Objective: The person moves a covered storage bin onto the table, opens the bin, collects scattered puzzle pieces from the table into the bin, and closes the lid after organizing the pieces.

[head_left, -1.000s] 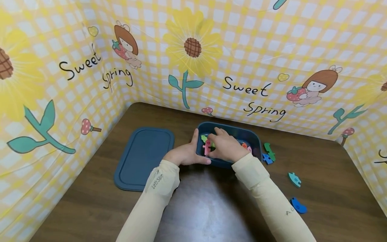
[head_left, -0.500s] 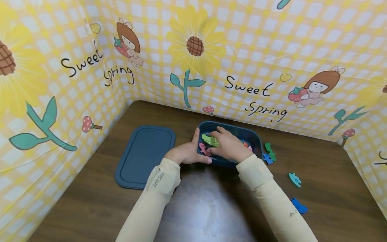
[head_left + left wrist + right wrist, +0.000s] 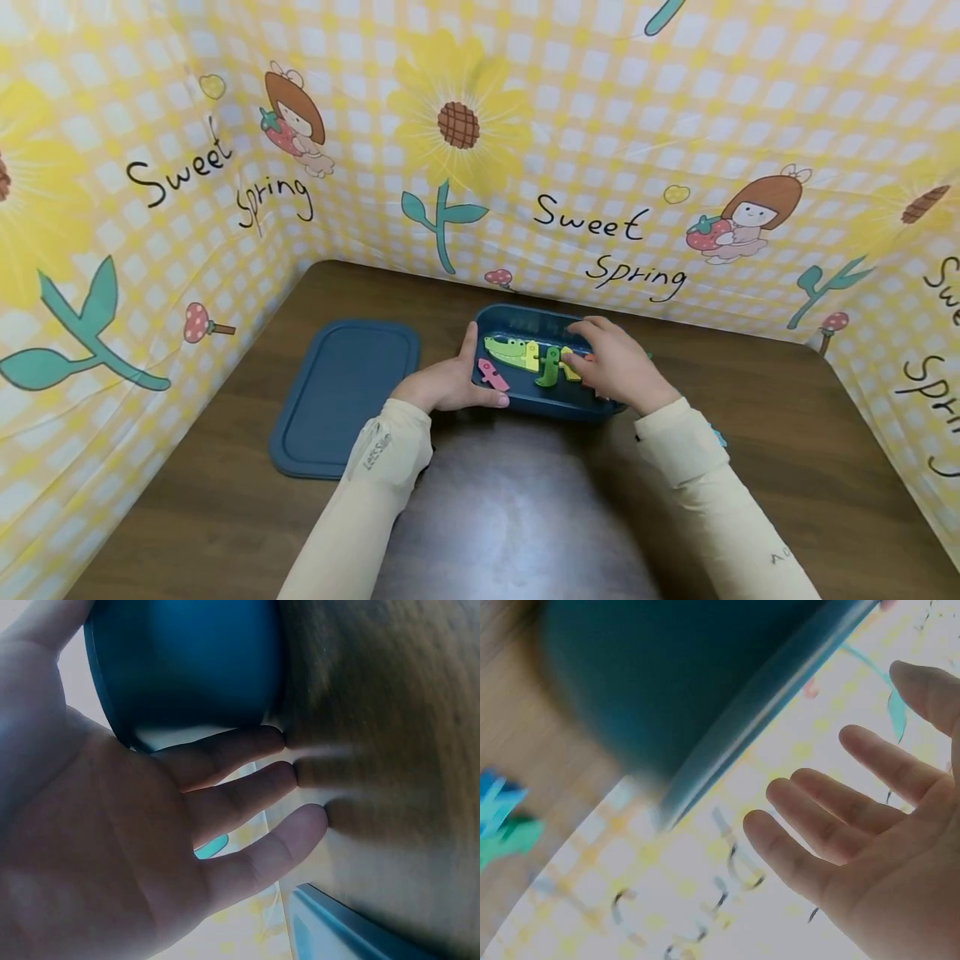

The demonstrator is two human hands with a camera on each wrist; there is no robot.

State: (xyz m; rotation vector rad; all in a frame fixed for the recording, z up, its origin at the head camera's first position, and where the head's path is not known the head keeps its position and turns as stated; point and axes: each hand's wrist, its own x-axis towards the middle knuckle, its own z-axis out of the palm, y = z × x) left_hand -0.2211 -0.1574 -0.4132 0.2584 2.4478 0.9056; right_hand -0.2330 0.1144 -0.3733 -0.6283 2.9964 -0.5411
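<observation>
My left hand (image 3: 450, 383) rests against the left end of a dark blue box (image 3: 525, 406). Its fingers are spread; in the left wrist view three stretch straight, tips touching the tabletop. Above the box's right part is my right hand (image 3: 626, 367), fingers apart. In the right wrist view, this hand (image 3: 885, 825) shows loosely extended fingers with nothing between them. Inside the box lie a light green crocodile-head puzzle piece (image 3: 504, 352), a yellow piece (image 3: 532, 356), a dark green piece (image 3: 549, 368), another yellow piece (image 3: 570, 367) and a pink piece (image 3: 492, 375). My right hand partly hides an orange piece.
A blue lid (image 3: 345, 400) lies flat left of the box. Right of it, blue (image 3: 496, 799) and green (image 3: 514, 838) pieces sit on the brown table (image 3: 480, 517). Patterned cloth (image 3: 360, 150) stands behind and at the sides.
My right hand has moved from the box's left part to its right, off the light green piece, which now lies in the box beside the others. My left hand stays at the box's left end.
</observation>
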